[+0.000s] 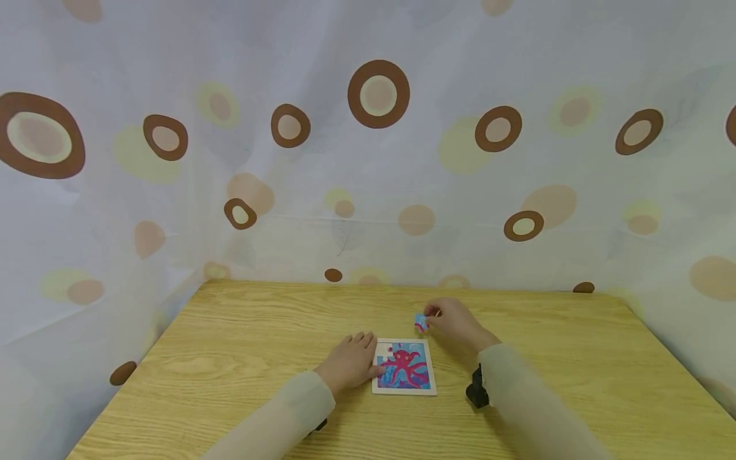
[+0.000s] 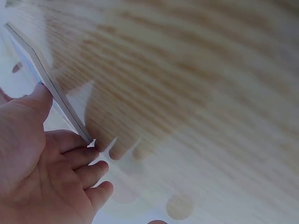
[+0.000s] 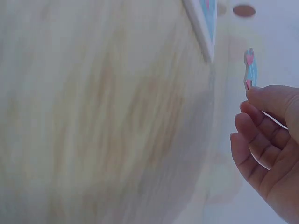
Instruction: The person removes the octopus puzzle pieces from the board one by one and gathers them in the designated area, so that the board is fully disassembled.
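A square jigsaw puzzle in a white frame [image 1: 405, 392] lies flat on the wooden table, showing a pink octopus on blue. Its upper left part has a pale gap with no piece in it. My left hand [image 1: 349, 361] rests along the frame's left side, thumb over the edge and fingers extended beside it. Just beyond the frame's upper right corner, my right hand [image 1: 457, 321] pinches a small blue and pink puzzle piece [image 1: 421, 321] between thumb and index finger. In the right wrist view the piece [image 3: 251, 69] appears nearly edge-on, raised off the table.
The wood-grain table [image 1: 253, 332] extends to both sides of the puzzle. Behind it and at the sides hangs a white sheet [image 1: 322, 166] with brown and yellow round patterns. A dark wrist device [image 1: 477, 388] sits at the right cuff.
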Demonstrator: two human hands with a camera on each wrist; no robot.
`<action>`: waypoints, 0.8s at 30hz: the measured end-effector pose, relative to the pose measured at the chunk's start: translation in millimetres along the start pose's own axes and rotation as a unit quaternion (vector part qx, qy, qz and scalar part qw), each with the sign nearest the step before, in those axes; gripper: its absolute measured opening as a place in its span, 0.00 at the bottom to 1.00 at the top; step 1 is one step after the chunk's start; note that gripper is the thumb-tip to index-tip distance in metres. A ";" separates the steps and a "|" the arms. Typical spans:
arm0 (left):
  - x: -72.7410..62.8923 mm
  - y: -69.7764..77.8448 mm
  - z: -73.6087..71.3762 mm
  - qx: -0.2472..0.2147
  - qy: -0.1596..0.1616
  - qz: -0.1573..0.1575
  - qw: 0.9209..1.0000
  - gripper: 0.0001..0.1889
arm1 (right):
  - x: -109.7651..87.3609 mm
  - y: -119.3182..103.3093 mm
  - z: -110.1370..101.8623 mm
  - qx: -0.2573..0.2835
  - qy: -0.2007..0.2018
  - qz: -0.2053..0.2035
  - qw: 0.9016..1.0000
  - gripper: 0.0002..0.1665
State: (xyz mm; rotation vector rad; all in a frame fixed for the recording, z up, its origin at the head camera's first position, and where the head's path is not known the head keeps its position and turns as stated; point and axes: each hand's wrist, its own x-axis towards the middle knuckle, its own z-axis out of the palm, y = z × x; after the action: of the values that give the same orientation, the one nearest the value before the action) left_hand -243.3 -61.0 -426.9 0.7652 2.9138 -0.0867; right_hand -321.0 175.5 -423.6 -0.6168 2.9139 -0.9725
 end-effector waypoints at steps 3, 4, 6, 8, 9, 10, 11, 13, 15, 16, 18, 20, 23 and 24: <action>-0.9 -0.1 -0.6 0.004 0.001 0.001 1.000 0.34 | -0.3 18.6 -9.8 0.004 0.006 0.012 1.000 0.03; -1.2 -0.1 -0.9 0.005 0.002 0.001 1.000 0.34 | -1.1 23.7 -12.8 0.005 0.006 0.013 1.000 0.03; -1.3 -0.2 -1.4 0.007 0.001 0.002 1.000 0.34 | -3.1 32.9 -17.7 -0.001 0.008 0.012 1.000 0.03; -1.2 -0.5 -1.2 0.007 0.001 0.003 1.000 0.35 | -5.5 39.8 -21.2 -0.012 0.010 0.010 1.000 0.03; -0.9 -0.7 -1.1 0.007 0.001 0.003 1.000 0.35 | -6.6 42.8 -22.2 -0.019 0.010 0.007 1.000 0.03; -0.7 -0.8 -1.0 0.009 0.001 0.003 1.000 0.35 | -7.7 45.5 -22.8 -0.024 0.008 0.004 1.000 0.03; -0.5 -0.8 -0.9 0.009 0.000 0.002 1.000 0.35 | -8.3 47.9 -23.1 -0.030 0.007 0.005 1.000 0.03; -0.4 -0.9 -0.9 0.011 0.000 0.001 1.000 0.35 | -8.9 50.9 -23.1 -0.040 0.006 0.003 0.999 0.04; -0.1 -0.9 -0.8 0.014 0.001 0.001 1.000 0.35 | -8.7 52.6 -22.9 -0.045 0.005 0.006 0.999 0.04; -0.2 -0.6 -0.9 0.015 0.001 0.001 1.000 0.35 | -8.5 52.7 -22.9 -0.048 0.003 0.007 0.999 0.04; -0.3 -0.4 -0.8 0.017 0.001 0.002 1.000 0.35 | -8.0 53.2 -23.0 -0.056 0.001 0.006 0.998 0.04; -0.3 -0.3 -0.8 0.017 0.000 0.002 1.000 0.35 | -7.3 53.7 -22.6 -0.065 -0.003 0.008 0.998 0.03; -0.5 -0.1 -1.9 0.016 -0.003 0.001 1.000 0.35 | -6.6 54.8 -22.0 -0.073 -0.010 0.004 0.997 0.03; -0.7 0.0 -2.4 0.015 -0.003 0.000 1.000 0.35 | -6.4 55.1 -21.7 -0.073 -0.011 0.004 0.997 0.03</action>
State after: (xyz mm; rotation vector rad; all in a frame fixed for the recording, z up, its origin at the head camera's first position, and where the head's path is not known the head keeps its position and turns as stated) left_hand -243.0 -61.1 -424.5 0.7691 2.9119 -0.1316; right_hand -337.9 230.6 -438.7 -0.6149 2.9846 -0.7521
